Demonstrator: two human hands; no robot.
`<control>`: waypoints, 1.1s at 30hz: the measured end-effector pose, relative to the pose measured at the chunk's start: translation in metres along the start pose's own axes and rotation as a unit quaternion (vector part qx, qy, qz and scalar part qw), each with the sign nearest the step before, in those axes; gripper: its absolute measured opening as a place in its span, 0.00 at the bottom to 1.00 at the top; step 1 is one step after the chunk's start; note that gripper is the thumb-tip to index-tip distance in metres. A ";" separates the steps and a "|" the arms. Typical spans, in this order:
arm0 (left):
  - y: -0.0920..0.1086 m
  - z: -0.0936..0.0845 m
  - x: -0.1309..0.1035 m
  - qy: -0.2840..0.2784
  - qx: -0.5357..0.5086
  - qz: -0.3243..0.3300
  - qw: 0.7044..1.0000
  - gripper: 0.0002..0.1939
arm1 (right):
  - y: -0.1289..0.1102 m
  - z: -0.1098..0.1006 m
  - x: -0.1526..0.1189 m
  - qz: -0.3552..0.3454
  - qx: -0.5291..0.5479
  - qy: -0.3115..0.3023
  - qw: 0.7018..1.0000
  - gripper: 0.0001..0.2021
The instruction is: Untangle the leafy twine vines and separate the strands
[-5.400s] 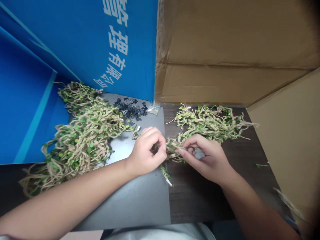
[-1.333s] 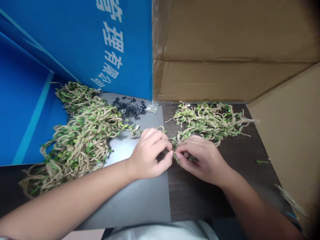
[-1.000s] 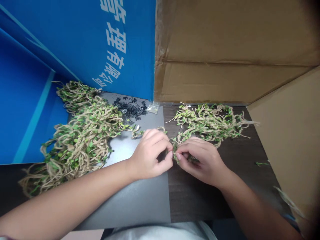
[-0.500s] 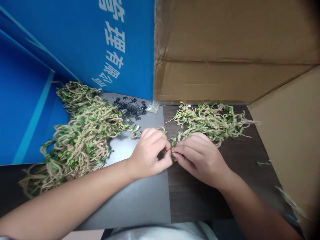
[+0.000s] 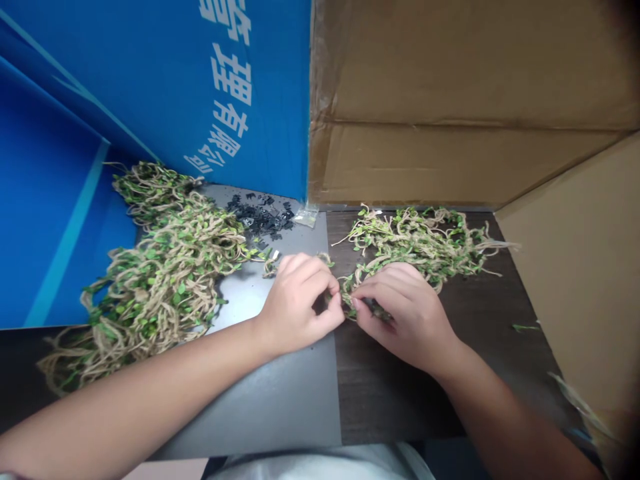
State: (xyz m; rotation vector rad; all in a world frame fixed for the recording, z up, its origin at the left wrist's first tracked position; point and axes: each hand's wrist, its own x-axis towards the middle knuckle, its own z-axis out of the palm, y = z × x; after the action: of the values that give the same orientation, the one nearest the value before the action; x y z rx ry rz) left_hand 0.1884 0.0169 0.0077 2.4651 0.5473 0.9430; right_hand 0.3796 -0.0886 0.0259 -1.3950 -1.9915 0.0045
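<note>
My left hand point(image 5: 303, 305) pinches a thin leafy twine strand point(image 5: 347, 288) between thumb and forefinger, over the seam of the grey and dark surfaces. Just to its right, my right hand point(image 5: 400, 310) has thumb and forefinger closed on the same strand. Most of the strand is hidden by the fingers. Beyond my right hand lies a smaller heap of twine with green leaves point(image 5: 420, 243). A larger leafy twine heap point(image 5: 170, 273) is to the left, beyond my left forearm.
Black flakes point(image 5: 263, 213) and a small clear plastic bag point(image 5: 306, 217) lie at the back of the grey sheet point(image 5: 260, 407). A blue panel point(image 5: 165, 87) stands behind on the left, and brown cardboard point(image 5: 450, 87) at the back right.
My right hand's fingertips have shifted slightly right, away from my left fingertips, and more of the strand shows between them. My left hand is almost where it was.
</note>
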 end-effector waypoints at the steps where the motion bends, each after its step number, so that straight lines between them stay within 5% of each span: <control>1: 0.000 0.000 0.000 0.001 -0.004 0.000 1.000 0.02 | 0.000 0.000 0.000 0.014 0.017 0.001 1.000 0.06; 5: 0.000 0.000 0.000 -0.002 -0.019 0.003 1.000 0.03 | 0.001 -0.001 0.000 0.046 0.052 -0.004 0.998 0.06; 12: -0.002 0.001 0.000 -0.010 -0.027 0.008 1.000 0.03 | 0.005 -0.001 -0.003 0.000 0.044 -0.044 0.998 0.05; 24: 0.001 -0.001 -0.001 -0.012 -0.027 0.005 1.000 0.03 | 0.005 -0.003 -0.003 0.145 0.164 -0.090 0.972 0.05; 33: -0.003 0.001 0.000 0.003 -0.019 -0.009 1.000 0.02 | 0.004 -0.004 -0.002 0.177 0.239 -0.085 0.951 0.05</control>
State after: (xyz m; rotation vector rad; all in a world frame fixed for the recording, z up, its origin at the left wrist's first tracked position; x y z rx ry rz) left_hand 0.1881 0.0189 0.0057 2.4202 0.5478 0.9456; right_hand 0.3856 -0.0896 0.0264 -1.4322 -1.6843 0.7426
